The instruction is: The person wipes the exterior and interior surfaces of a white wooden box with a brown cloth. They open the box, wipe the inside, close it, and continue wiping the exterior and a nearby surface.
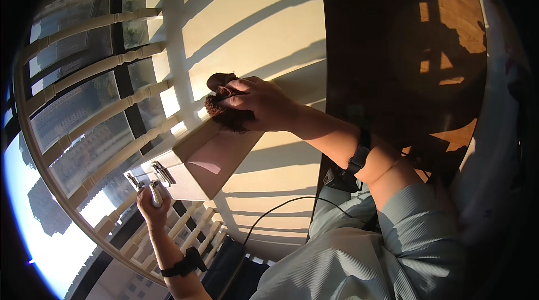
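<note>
A pale pink hard case (223, 152) with metal latches (162, 173) on its end lies in front of me, close to the white railing. My right hand (267, 104) presses a bunched dark brown cloth (229, 114) against the far part of the case, partly hiding it. At the latched end, my left hand (153, 209) grips a silver metal fitting (156, 194); whether this is a handle or another latch I cannot tell. The case's underside is hidden, so its support does not show fully.
A cream ledge (257, 18), striped with shadows, runs beneath the case. Turned balusters (101, 62) line the left side before window panes. A thin black cable (276, 206) arcs toward my lap. Wooden floor (459, 5) shows at right.
</note>
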Action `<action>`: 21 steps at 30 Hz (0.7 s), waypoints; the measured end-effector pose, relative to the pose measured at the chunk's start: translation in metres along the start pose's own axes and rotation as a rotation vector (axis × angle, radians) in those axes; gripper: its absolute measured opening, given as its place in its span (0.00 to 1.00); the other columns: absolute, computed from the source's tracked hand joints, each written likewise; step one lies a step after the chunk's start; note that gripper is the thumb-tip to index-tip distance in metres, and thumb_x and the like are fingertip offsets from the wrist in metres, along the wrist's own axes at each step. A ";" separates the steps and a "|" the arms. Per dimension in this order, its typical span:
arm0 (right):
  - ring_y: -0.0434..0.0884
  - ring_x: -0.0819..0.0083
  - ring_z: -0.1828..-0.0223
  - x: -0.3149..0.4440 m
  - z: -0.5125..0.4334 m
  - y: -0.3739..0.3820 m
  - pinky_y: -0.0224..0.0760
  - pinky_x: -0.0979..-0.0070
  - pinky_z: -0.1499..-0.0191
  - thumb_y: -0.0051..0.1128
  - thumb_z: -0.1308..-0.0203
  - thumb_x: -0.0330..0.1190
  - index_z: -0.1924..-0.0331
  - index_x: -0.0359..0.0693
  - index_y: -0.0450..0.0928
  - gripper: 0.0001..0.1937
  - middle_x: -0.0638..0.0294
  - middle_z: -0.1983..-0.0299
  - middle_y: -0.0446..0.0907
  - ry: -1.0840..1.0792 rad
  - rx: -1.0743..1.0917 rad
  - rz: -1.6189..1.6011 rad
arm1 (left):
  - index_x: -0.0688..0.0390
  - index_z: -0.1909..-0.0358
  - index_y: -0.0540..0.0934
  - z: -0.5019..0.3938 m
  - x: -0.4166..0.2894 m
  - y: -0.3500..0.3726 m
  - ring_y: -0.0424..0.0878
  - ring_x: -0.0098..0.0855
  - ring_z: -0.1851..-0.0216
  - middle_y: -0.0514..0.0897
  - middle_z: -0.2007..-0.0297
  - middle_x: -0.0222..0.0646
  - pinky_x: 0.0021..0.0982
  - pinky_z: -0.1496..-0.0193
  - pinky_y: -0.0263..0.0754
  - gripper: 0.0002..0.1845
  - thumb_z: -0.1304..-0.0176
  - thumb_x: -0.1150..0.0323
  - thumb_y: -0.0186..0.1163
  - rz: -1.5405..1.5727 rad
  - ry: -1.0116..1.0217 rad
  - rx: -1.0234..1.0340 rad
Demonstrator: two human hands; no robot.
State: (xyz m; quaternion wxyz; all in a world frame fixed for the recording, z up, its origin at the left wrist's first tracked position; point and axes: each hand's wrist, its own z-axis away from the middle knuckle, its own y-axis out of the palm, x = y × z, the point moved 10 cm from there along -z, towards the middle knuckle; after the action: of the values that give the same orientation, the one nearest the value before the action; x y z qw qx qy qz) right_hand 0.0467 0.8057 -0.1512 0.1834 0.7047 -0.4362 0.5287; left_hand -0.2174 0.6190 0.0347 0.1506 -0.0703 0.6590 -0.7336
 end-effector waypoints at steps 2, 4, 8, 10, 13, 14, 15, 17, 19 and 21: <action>0.77 0.52 0.50 -0.065 0.030 0.010 0.74 0.58 0.49 0.69 0.58 0.36 0.51 0.53 0.80 0.24 0.58 0.49 0.75 0.226 0.041 0.036 | 0.60 0.73 0.74 0.003 0.001 -0.002 0.73 0.44 0.73 0.75 0.76 0.38 0.39 0.64 0.70 0.17 0.71 0.68 0.64 -0.005 -0.017 -0.001; 0.78 0.51 0.51 -0.126 0.062 0.020 0.74 0.59 0.50 0.67 0.55 0.36 0.54 0.50 0.79 0.20 0.56 0.51 0.76 0.463 0.158 0.219 | 0.60 0.74 0.73 0.005 -0.001 -0.007 0.73 0.44 0.72 0.75 0.76 0.38 0.38 0.64 0.70 0.16 0.72 0.68 0.62 -0.051 -0.002 -0.043; 0.80 0.51 0.56 -0.186 0.104 0.047 0.76 0.59 0.54 0.64 0.57 0.35 0.56 0.47 0.80 0.19 0.54 0.53 0.77 0.748 0.471 0.320 | 0.61 0.71 0.74 0.004 -0.005 -0.006 0.73 0.44 0.71 0.75 0.75 0.38 0.39 0.63 0.71 0.19 0.71 0.68 0.61 -0.015 0.037 -0.024; 0.81 0.52 0.57 -0.187 0.119 0.057 0.76 0.60 0.55 0.63 0.57 0.34 0.58 0.45 0.81 0.18 0.52 0.55 0.79 0.792 0.640 0.319 | 0.62 0.70 0.74 0.002 -0.008 -0.011 0.74 0.45 0.71 0.76 0.74 0.39 0.40 0.62 0.71 0.20 0.71 0.69 0.62 -0.017 0.071 -0.066; 0.82 0.53 0.55 -0.172 0.152 0.061 0.76 0.64 0.55 0.62 0.58 0.33 0.57 0.43 0.82 0.19 0.49 0.58 0.81 0.812 0.842 0.142 | 0.61 0.69 0.76 -0.003 -0.009 -0.008 0.74 0.45 0.70 0.78 0.72 0.40 0.41 0.62 0.72 0.20 0.71 0.69 0.65 -0.068 0.080 -0.035; 0.82 0.55 0.55 -0.168 0.158 0.054 0.76 0.65 0.55 0.62 0.58 0.33 0.56 0.42 0.82 0.19 0.50 0.60 0.82 0.823 0.782 -0.001 | 0.60 0.68 0.76 -0.005 -0.004 -0.004 0.74 0.45 0.70 0.78 0.72 0.39 0.41 0.62 0.71 0.20 0.71 0.68 0.66 -0.036 0.031 0.005; 0.83 0.58 0.56 -0.165 0.170 0.045 0.76 0.66 0.54 0.62 0.58 0.33 0.55 0.41 0.82 0.20 0.51 0.62 0.83 0.857 0.736 -0.110 | 0.60 0.68 0.77 -0.006 -0.002 -0.003 0.75 0.44 0.70 0.78 0.73 0.39 0.41 0.62 0.71 0.20 0.70 0.68 0.67 -0.034 0.004 0.015; 0.81 0.65 0.59 -0.172 0.192 0.016 0.75 0.71 0.53 0.60 0.56 0.31 0.53 0.35 0.79 0.22 0.55 0.62 0.82 1.116 0.366 -0.637 | 0.59 0.71 0.75 -0.006 -0.003 0.000 0.74 0.43 0.71 0.77 0.75 0.37 0.40 0.64 0.70 0.19 0.71 0.69 0.68 -0.013 -0.005 0.025; 0.80 0.68 0.60 -0.184 0.209 -0.015 0.74 0.73 0.53 0.59 0.55 0.30 0.51 0.32 0.77 0.23 0.57 0.61 0.81 1.288 0.091 -0.795 | 0.58 0.72 0.74 -0.004 -0.006 0.001 0.73 0.43 0.71 0.76 0.76 0.37 0.40 0.64 0.69 0.19 0.72 0.70 0.68 -0.007 0.011 0.010; 0.80 0.68 0.59 -0.189 0.201 -0.042 0.74 0.75 0.53 0.59 0.55 0.30 0.48 0.32 0.75 0.25 0.56 0.61 0.81 1.280 0.057 -0.676 | 0.57 0.78 0.71 -0.001 -0.011 -0.002 0.71 0.42 0.72 0.74 0.78 0.37 0.39 0.65 0.68 0.17 0.73 0.71 0.69 0.037 0.045 -0.041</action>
State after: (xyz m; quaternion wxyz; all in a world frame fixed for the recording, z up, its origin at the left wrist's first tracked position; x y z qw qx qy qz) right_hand 0.1870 0.7641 -0.3889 0.5377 0.3579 0.0124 0.7633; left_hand -0.2074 0.6233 0.0378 0.1478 -0.0447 0.6782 -0.7185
